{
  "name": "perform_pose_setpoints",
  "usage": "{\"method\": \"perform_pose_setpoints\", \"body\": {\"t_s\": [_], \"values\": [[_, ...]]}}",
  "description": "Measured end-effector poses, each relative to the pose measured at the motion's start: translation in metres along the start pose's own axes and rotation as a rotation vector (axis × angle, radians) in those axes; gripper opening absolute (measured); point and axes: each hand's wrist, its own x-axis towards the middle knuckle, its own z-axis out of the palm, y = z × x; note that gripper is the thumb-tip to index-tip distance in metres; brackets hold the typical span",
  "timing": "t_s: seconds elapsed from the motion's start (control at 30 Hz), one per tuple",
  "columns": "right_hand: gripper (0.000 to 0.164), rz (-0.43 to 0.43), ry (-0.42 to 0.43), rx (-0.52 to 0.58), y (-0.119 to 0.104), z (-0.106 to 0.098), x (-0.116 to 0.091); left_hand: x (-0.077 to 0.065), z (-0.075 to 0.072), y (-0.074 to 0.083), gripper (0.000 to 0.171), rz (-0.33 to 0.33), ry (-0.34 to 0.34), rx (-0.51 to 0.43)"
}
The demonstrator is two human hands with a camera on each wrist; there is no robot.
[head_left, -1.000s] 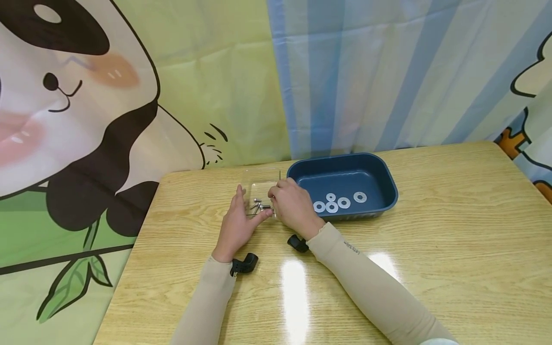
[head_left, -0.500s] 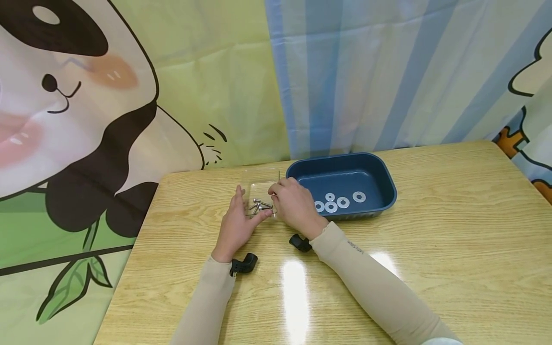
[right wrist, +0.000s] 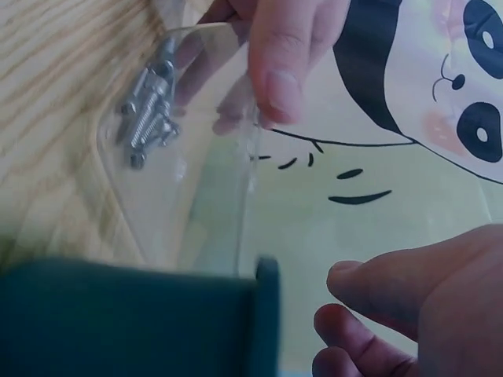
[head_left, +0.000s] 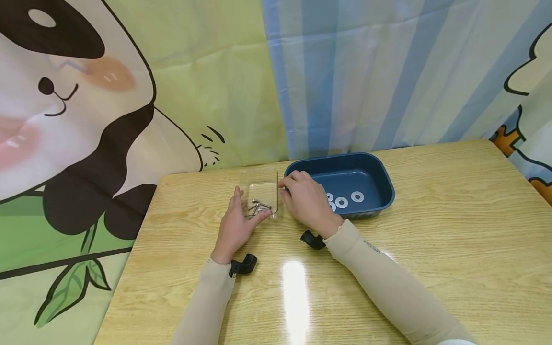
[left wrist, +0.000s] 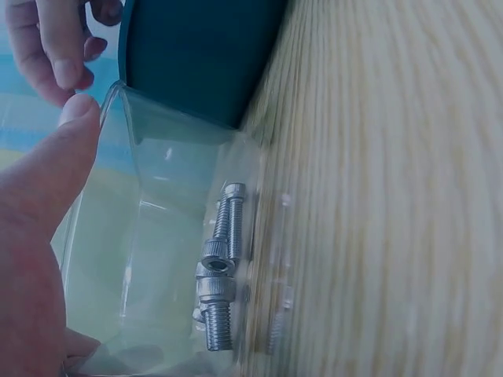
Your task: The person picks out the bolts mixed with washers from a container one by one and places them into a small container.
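Observation:
A clear plastic box [head_left: 263, 175] stands on the table with several silver socket-head bolts [left wrist: 218, 271] lying in a heap at its near end. My left hand [head_left: 235, 224] grips the box, its thumb over the near rim and its fingers along the left side. To the right of the box is a dark blue bin [head_left: 383, 167] holding several flat metal washers [head_left: 357, 197]. Above the bin's left edge hovers my right hand [head_left: 309, 200], fingers loosely bent. Thumb and fingertips look apart in the right wrist view [right wrist: 377, 314], with nothing seen between them.
The wooden table [head_left: 453, 230] extends to the right and toward me. A printed curtain [head_left: 224, 86] hangs directly behind its back edge. Black wrist cameras sit on both wrists, the left camera [head_left: 244, 264] near the table surface.
My right hand has moved right, from the box's right side to above the bin's left edge, covering some washers. The bolts have shifted in the box. My left hand stays put.

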Motion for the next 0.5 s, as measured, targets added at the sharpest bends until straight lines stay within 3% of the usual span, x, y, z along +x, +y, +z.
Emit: {"method": "perform_pose_setpoints", "body": {"t_s": [0.27,0.5], "values": [[0.02,0.027,0.018,0.039,0.02,-0.022,-0.014,0.001,-0.002,0.0,0.119,0.019,0.021,-0.06],[0.023,0.078,0.091,0.035,0.048,-0.047,-0.032,0.001,-0.017,0.003,0.11,0.043,0.091,-0.066]]}}
